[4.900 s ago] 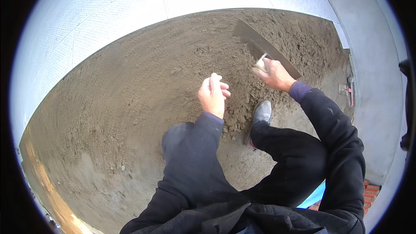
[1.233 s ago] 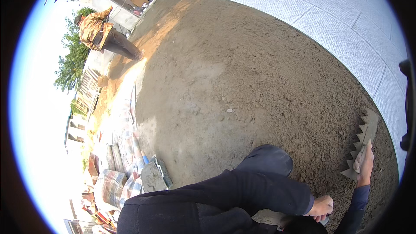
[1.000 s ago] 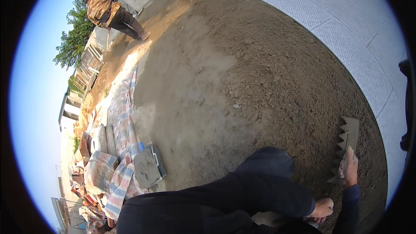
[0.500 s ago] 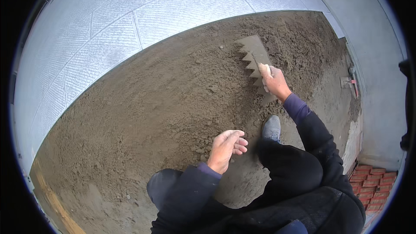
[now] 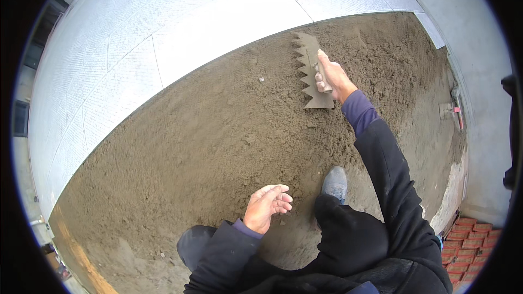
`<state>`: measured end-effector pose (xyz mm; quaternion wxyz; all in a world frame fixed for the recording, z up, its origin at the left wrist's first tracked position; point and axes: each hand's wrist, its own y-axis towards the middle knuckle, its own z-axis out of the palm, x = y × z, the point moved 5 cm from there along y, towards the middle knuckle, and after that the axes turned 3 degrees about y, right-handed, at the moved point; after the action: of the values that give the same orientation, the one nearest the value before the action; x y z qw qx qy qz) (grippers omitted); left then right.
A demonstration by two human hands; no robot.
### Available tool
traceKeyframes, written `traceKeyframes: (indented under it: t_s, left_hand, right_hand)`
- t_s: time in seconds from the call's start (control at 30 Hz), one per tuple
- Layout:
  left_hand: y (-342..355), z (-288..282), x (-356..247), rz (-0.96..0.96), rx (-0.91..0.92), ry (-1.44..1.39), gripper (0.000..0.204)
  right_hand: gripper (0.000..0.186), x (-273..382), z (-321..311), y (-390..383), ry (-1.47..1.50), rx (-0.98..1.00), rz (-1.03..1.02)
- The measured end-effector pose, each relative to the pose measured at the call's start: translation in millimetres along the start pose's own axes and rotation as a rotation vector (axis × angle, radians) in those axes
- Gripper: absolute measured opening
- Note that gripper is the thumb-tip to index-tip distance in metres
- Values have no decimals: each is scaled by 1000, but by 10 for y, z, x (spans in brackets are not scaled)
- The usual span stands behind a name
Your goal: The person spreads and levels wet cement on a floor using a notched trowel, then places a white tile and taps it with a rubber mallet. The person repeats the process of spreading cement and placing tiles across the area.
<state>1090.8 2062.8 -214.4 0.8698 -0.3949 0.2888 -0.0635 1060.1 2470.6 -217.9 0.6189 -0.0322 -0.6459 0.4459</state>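
Levelling is probably being done. Nearest, the bare left hand is hovering half-curled, holding nothing visible. Farther, the bare right hand is gripping a flat, grey metal sawtooth trowel over the crumbly brown mortar bed; the next stroke is likely calling for a steady blade angle. The trowel's teeth are facing left; pale, textured slabs are lying beyond.

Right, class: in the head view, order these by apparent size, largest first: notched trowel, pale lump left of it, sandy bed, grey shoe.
1. Sandy bed
2. Notched trowel
3. Grey shoe
4. Pale lump
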Motion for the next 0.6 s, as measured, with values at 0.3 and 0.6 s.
traceKeyframes:
  t_s: [0.3,0.6]
  left_hand:
    - [348,-66,45,-5,-34,37,27]
    - [193,-3,69,-41,-10,50,27]
  right_hand:
    - [60,-113,917,-246,-596,201,-139]
    - [73,365,-320,-59,-1245,-391,-513]
